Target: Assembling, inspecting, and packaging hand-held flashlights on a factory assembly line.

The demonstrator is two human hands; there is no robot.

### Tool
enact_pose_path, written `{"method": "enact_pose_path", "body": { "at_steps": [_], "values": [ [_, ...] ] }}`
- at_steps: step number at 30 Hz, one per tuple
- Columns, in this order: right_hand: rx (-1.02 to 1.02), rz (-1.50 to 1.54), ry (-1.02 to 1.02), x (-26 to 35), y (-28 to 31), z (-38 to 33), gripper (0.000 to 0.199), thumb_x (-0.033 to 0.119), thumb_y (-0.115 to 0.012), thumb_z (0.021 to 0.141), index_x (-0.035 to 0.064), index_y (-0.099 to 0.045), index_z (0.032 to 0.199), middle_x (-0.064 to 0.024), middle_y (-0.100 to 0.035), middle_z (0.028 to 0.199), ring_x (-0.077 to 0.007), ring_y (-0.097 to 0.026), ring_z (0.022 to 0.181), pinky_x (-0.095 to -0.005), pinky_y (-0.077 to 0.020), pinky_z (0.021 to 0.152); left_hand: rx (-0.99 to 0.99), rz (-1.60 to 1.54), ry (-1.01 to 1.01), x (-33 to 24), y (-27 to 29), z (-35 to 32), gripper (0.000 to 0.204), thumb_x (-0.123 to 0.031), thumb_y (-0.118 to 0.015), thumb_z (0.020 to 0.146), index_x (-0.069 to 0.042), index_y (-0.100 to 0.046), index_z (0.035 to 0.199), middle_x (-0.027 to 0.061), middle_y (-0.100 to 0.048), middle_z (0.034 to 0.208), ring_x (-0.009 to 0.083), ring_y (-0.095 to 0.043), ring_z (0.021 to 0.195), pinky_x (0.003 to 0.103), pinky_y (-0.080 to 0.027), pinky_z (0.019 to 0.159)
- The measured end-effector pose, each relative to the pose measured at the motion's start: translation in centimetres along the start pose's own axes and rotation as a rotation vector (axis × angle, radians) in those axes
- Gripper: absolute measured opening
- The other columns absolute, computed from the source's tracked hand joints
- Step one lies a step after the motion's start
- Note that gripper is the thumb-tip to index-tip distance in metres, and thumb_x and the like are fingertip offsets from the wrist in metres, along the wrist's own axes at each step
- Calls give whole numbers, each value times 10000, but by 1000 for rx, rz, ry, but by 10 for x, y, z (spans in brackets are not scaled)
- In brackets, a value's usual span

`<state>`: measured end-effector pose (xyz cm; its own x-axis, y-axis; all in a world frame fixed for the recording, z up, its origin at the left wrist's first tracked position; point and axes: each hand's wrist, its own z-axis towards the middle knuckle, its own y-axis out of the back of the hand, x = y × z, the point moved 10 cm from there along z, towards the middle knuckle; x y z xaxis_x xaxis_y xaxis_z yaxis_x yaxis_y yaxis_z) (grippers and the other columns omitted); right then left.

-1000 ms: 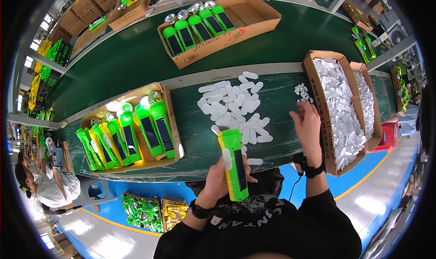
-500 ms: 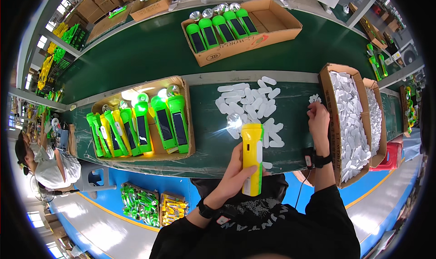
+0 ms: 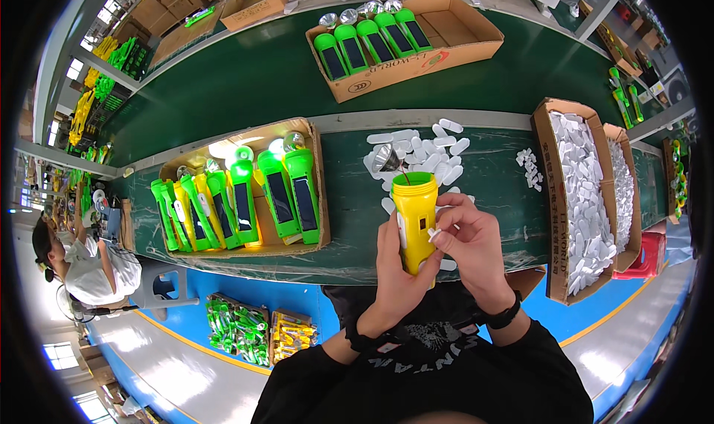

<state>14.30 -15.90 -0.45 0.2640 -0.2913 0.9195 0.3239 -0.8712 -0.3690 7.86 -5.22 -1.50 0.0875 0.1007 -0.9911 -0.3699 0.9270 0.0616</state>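
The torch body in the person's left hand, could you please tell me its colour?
Yellow: the torch body in the left hand shows best in the head view.

yellow torch, green belt, white tabs

3 open brown cardboard boxes on the green belt; bagged green and yellow packs on the floor.

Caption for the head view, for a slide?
Left hand holds a yellow flashlight body; right hand presses a small white piece against it.
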Motion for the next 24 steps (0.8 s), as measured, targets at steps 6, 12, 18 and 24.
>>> {"method": "enact_pose_path", "body": {
  "at_steps": [6,12,18,24],
  "values": [
    [-34,-52,11,-6,-2,-1,146,-116,-644,726,-19,-610,831,-103,-510,1154,-120,-574,920,-251,-480,806,-19,223,-126,-20,6,-3,716,3,-693,686,38,-354,1316,156,-461,1116,274,-498,1033,348,-425,851],
    [-24,103,-56,0,-17,1,394,-138,-548,775,-5,-490,1141,-113,-561,1131,-168,-578,1010,-294,-474,865,-19,264,-160,-19,3,-7,700,-13,-704,672,45,-382,1291,181,-471,1092,320,-512,991,369,-433,819],
    [49,-19,-93,-13,-12,6,494,-97,-519,792,-1,-412,1264,-96,-567,1152,-169,-559,1060,-295,-439,920,-49,335,-201,-20,-3,-7,684,4,-699,674,50,-390,1283,180,-473,1088,323,-523,969,362,-442,808],
    [9,144,-50,-20,-8,12,431,13,-557,883,-43,-431,1292,-106,-585,1167,-164,-561,1072,-290,-437,929,58,171,-67,-13,-1,10,661,15,-688,685,40,-399,1278,148,-478,1068,277,-528,977,341,-443,810]
  ]
}}
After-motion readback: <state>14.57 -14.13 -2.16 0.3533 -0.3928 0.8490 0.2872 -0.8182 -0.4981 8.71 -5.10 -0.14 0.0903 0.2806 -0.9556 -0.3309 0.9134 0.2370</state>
